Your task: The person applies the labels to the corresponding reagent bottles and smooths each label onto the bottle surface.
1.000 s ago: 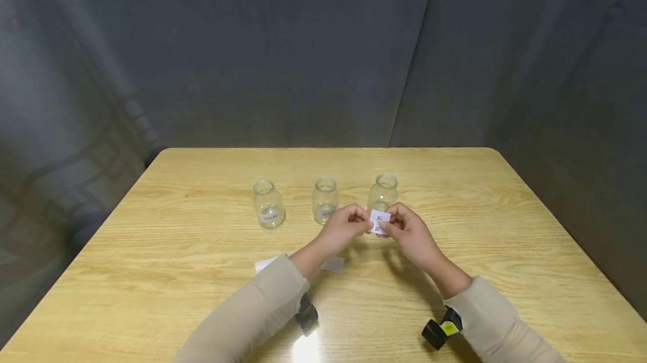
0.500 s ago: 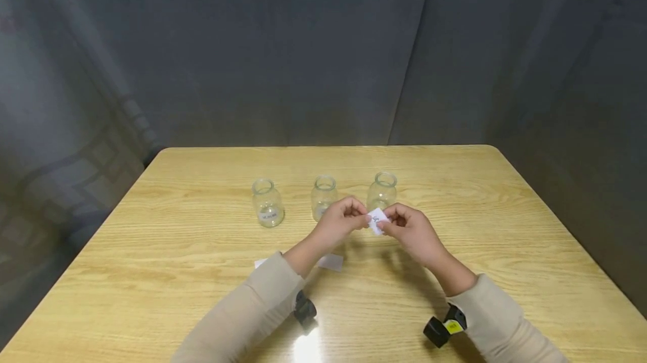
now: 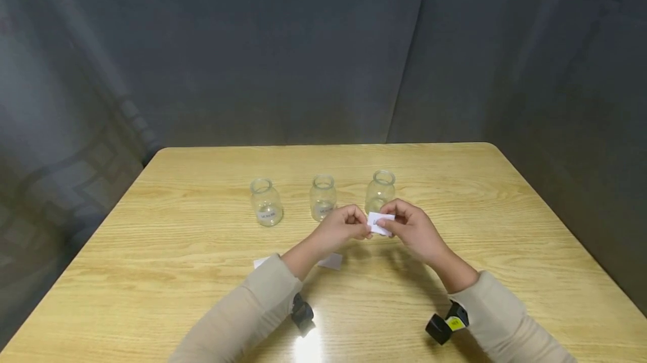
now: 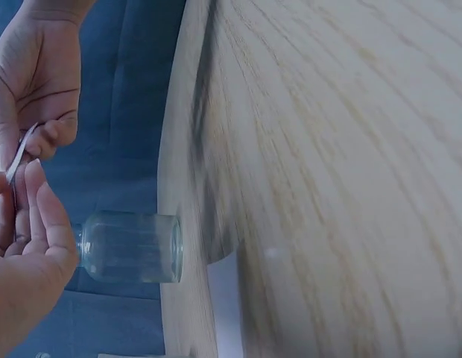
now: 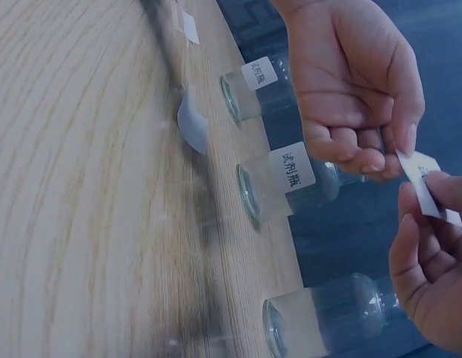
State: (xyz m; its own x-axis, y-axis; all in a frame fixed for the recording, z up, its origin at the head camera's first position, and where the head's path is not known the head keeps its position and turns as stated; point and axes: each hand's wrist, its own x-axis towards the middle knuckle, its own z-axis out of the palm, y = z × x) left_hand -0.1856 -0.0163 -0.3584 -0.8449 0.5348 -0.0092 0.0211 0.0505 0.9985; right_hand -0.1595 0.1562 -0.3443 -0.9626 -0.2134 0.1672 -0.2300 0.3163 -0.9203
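Label [image 3: 374, 221] is hovering above the bench [image 3: 485, 211], in front of the rightmost jar [image 3: 377, 190]; the left hand [image 3: 337, 227] is pinching one edge, the right hand [image 3: 413, 232] its face, fingers closed on it. Gripping lightly, nearer the edges, is probably avoiding creases best.

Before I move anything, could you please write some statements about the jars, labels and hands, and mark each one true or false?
1. Three glass jars stand on the table. True.
2. The right hand pinches a white label. True.
3. All the jars have lids on. False: they stand open.
4. The middle jar bears a printed label. True.
5. One hand grips a jar. False: the left hand pinches the white label too.
6. Every jar shows a label. False: none is visible on the rightmost jar.
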